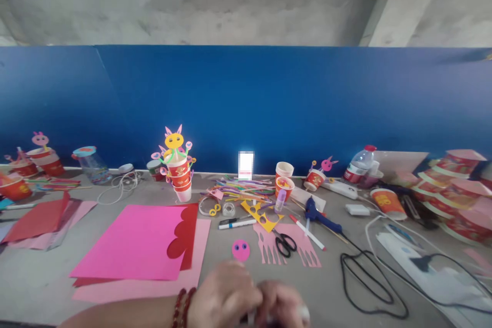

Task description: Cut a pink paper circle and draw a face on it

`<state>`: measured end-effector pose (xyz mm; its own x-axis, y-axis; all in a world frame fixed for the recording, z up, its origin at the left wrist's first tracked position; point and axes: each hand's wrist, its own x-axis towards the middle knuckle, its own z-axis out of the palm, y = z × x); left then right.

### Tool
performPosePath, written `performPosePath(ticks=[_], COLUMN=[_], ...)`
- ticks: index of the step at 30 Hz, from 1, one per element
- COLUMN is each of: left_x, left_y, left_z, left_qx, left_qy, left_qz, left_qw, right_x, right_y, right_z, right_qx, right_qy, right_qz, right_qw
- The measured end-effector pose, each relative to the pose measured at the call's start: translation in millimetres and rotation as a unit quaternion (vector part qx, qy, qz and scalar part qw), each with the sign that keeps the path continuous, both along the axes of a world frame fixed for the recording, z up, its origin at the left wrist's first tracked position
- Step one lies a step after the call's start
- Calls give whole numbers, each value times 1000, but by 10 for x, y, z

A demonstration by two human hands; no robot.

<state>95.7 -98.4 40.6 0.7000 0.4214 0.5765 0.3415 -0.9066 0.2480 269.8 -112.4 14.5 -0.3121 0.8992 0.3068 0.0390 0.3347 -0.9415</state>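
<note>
My left hand (pixel 223 294), with a red bead bracelet (pixel 182 308) at the wrist, is closed at the bottom of the head view. Close against it, my right hand (pixel 282 301) has its fingers curled in too. Between them a small dark and whitish thing shows only in part; I cannot make out what it is. Just beyond the hands lies a pink paper disc (pixel 241 250) with two googly eyes. Black-handled scissors (pixel 284 244) rest by pink paper (pixel 309 253) cut into fringes. Yellow paper (pixel 265 218) with round cut-outs lies behind.
Pink and red paper sheets (pixel 134 241) lie left. Stacked cups with paper faces (pixel 180 174) stand behind them. Pipe cleaners (pixel 246 189), markers (pixel 237 224) and tape (pixel 228 209) fill the middle. Right are a blue glue gun (pixel 317 214), its looped cord (pixel 369 287), and a bottle (pixel 357 166).
</note>
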Motion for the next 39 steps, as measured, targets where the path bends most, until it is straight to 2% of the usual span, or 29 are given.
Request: performPosePath(ticks=[1, 2, 3, 4, 6, 8, 11, 13, 16, 20, 25, 30, 34, 37, 39], left_x=[-17, -42, -72, -107, -178, -224, -194, -101, 81, 218, 142, -34, -121, -50, 68], left_y=[102, 220, 352, 495, 796, 1088, 1449, 1621, 1784, 1854, 1702, 1459, 1397, 1358, 1308], left_z=[28, 47, 58, 62, 56, 41, -6, -69, -196, -311, -251, -211, -234, -238, -261], left_qx=[10, 19, 30, 34, 34, 27, 14, 2, -19, -38, -40, -40, -40, -45, -49], left_qy=[-5, 2, 17, 49, 80, 81, 89, 101, 124, 147, 168, 210, 231, 231, 232], left_qz=[27, 62, 86, 97, 162, 222, 294, 319, 321, 304, 267, 232, 236, 232, 183], left_qw=[1000, 998, 996, 993, 983, 971, 952, 942, 939, 941, 948, 949, 943, 944, 954], right_x=[-47, -81, -96, -88, 12, 215, 616, 865, 1130, 1343, 1473, 1332, 1144, 1045, 1000], right_y=[111, 223, 330, 427, 582, 688, 786, 822, 839, 807, 786, 886, 976, 1029, 1058], right_z=[75, 140, 185, 208, 179, 83, -49, -69, -27, -12, -101, -181, -223, -235, -235], right_qx=[-68, -139, -176, -203, -224, -195, -66, 23, 83, 84, 88, 140, 158, 147, 144], right_qy=[93, 151, 190, 210, 194, 113, -57, -157, -261, -328, -392, -415, -466, -508, -523], right_qz=[-21, -21, -29, -26, -20, -47, -85, -136, -195, -225, -203, -170, -156, -151, -147], right_qw=[993, 978, 965, 956, 955, 973, 993, 978, 942, 913, 893, 883, 856, 835, 827])
